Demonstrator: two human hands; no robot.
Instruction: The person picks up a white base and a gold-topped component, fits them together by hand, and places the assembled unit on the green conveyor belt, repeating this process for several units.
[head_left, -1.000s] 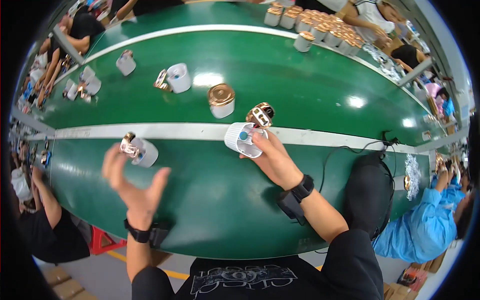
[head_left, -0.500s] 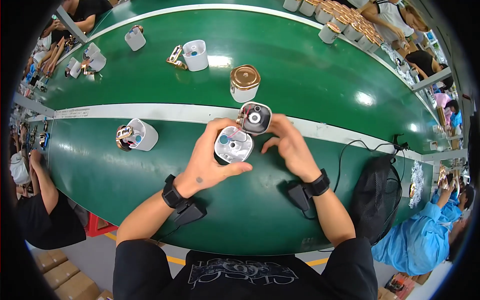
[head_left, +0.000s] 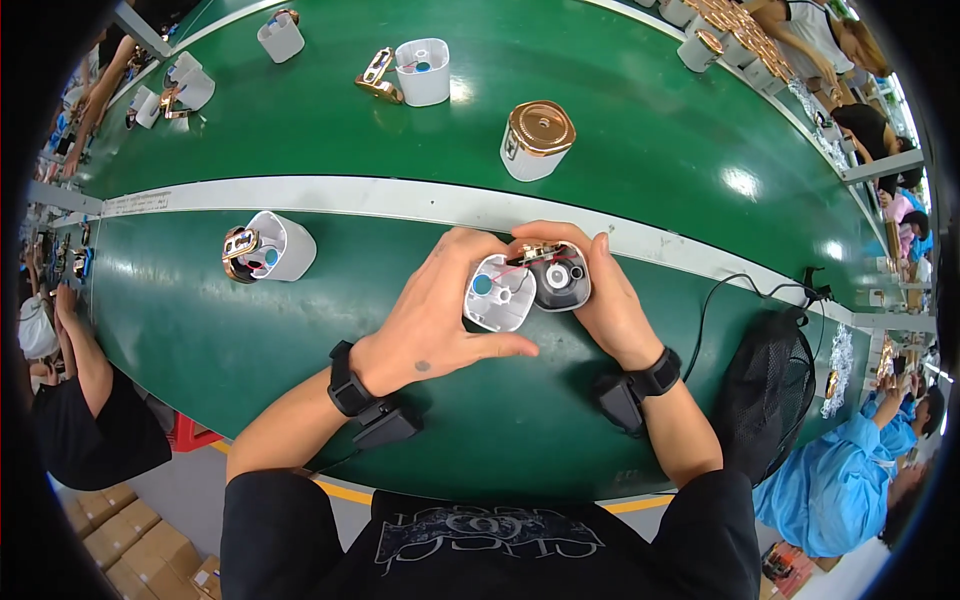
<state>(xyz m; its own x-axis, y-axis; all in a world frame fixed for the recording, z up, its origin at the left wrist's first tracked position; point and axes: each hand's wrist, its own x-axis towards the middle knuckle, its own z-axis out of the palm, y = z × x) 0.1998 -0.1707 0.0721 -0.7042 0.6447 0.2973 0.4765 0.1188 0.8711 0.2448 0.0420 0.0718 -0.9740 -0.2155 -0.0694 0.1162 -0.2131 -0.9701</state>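
My left hand (head_left: 428, 312) grips a white rounded-square plastic housing (head_left: 508, 312), tilted so its hollow inside shows, with a round blue part on its inner wall. My right hand (head_left: 622, 305) is closed round the side of a cap (head_left: 562, 290) with a dark inside and a pale ring in its middle. The cap sits against the right edge of the housing. Thin red wires run between the two at the top, near a small gold-coloured piece (head_left: 540, 253). Both wrists wear black straps with a black box attached.
A similar opened housing (head_left: 290, 250) stands left on the green table (head_left: 200, 350). Beyond the white rail (head_left: 400, 195) are a closed gold-topped unit (head_left: 540, 140) and another opened housing (head_left: 424, 75). A black mesh bag (head_left: 765, 390) and cable lie right. People work at both sides.
My right hand has wrapped round the cap, which has come down from above the housing to its right side. The view has shifted a little, so the far units appear higher.
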